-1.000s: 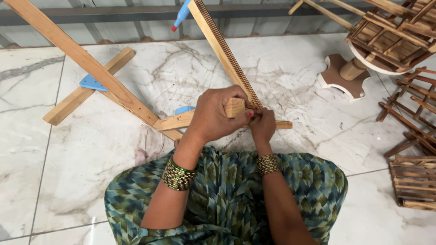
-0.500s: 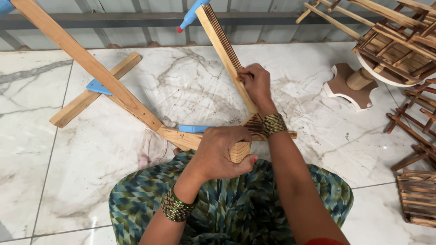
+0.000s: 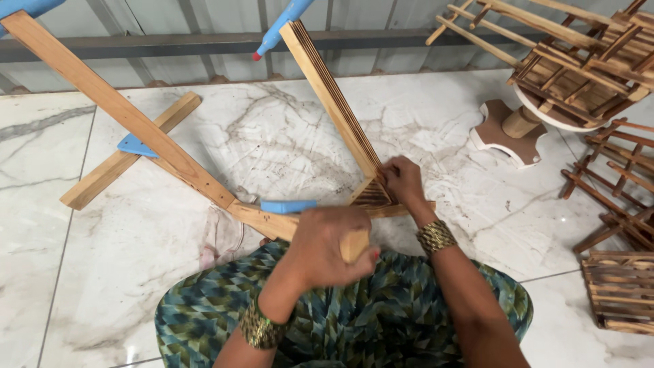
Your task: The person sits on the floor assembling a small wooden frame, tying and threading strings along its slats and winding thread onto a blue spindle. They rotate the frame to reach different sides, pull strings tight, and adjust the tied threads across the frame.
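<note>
Your left hand (image 3: pixel 327 249) is closed in a fist around a short wooden handle (image 3: pixel 354 245), whose pale end shows just below your knuckles; what sits at its other end is hidden by the hand. It hovers just on your side of the wooden frame (image 3: pixel 204 180) lying on the marble floor (image 3: pixel 82 286).

Your right hand (image 3: pixel 402 180) rests on the frame's joint, fingers pinched narrowly at the foot of the upright slat (image 3: pixel 334 102) that rises from the joint; whether they hold anything small, you cannot tell. A blue clamp (image 3: pixel 286 206) sits on the frame just left of the joint. Well to the right of the frame stand stacked wooden racks (image 3: pixel 579 61) and a small wooden crate (image 3: pixel 623 289).
</note>
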The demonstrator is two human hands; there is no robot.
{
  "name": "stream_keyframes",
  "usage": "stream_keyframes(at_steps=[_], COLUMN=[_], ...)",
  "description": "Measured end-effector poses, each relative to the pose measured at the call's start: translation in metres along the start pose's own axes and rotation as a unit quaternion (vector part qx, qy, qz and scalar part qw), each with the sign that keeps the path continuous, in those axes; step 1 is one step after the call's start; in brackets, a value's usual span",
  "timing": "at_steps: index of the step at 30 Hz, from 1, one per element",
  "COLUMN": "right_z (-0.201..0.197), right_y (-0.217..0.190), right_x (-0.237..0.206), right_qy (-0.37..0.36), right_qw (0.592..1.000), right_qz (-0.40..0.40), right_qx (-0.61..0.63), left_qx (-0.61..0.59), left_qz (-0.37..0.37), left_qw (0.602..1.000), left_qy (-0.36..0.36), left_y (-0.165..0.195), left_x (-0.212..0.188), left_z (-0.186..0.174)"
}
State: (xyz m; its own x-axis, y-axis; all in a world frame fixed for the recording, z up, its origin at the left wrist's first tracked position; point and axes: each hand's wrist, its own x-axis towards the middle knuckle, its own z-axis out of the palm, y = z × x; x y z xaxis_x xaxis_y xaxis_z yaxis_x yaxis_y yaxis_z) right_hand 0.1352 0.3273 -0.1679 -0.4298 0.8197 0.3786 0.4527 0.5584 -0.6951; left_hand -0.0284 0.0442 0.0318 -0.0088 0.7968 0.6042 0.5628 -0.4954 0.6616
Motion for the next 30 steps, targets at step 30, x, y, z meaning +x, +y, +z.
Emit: stream_keyframes(at_steps=[30], right_z=[0.013], right_y=[-0.087], right_x=[0.029], right_qy=[0.096], right_qw=[0.992], right_qz=[-0.075], right_qx=[0.034], left_qx=[-0.013], left_qz=[0.045], left_qw=[0.996], left_qy=[-0.072], left_y=[0.023], left_x=[-0.065], left_z=[0.013])
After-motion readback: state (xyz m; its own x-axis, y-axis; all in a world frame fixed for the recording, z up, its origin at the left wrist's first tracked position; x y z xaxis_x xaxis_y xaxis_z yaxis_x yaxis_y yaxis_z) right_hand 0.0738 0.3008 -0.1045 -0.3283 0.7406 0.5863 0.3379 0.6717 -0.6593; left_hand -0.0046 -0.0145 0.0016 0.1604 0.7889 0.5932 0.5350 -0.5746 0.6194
